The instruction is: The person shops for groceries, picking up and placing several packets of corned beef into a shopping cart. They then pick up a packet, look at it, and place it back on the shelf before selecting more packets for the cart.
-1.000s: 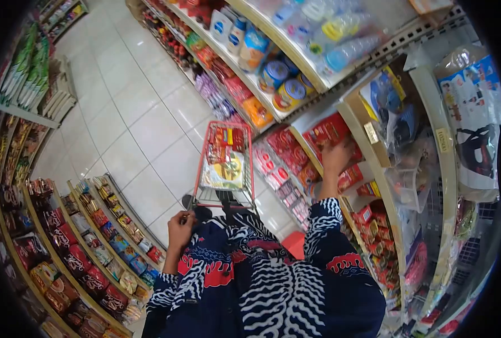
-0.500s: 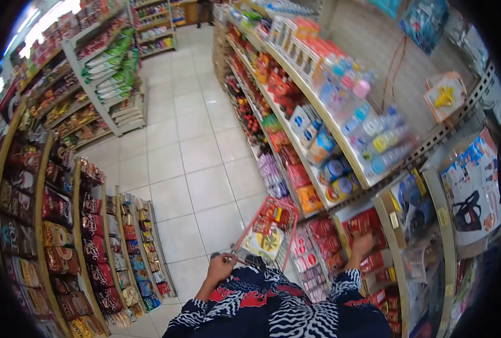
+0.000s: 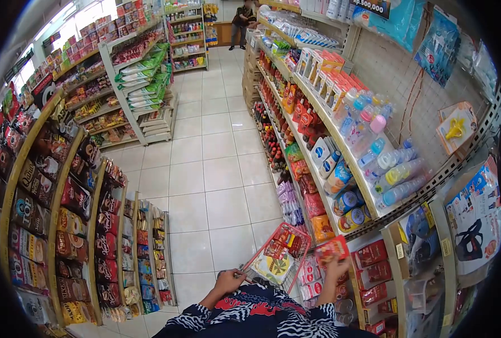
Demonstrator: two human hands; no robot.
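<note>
My left hand [image 3: 229,280] is closed on the near edge of a wire shopping basket with a red rim [image 3: 308,243], held in front of my body. Inside it lie red-and-yellow packets [image 3: 281,248] and a white pack with a green and yellow print [image 3: 274,266]. To the right of the basket, my right hand [image 3: 336,271] grips a red packet [image 3: 330,252] with its fingers wrapped around the lower part. The packet is in front of the right-hand shelf, close to the basket's right rim. Similar red boxes [image 3: 370,253] stand on that shelf.
Coffee packs [image 3: 73,222] fill the curved shelves on my left. Baby bottles [image 3: 394,169] and tins [image 3: 353,218] line the right shelving. A tiled aisle [image 3: 205,169] runs ahead between the racks, with a person [image 3: 242,25] at its far end.
My right hand has come away from the shelf of red boxes, bringing a red packet left toward the basket. My left hand still holds the basket. The view has tilted up.
</note>
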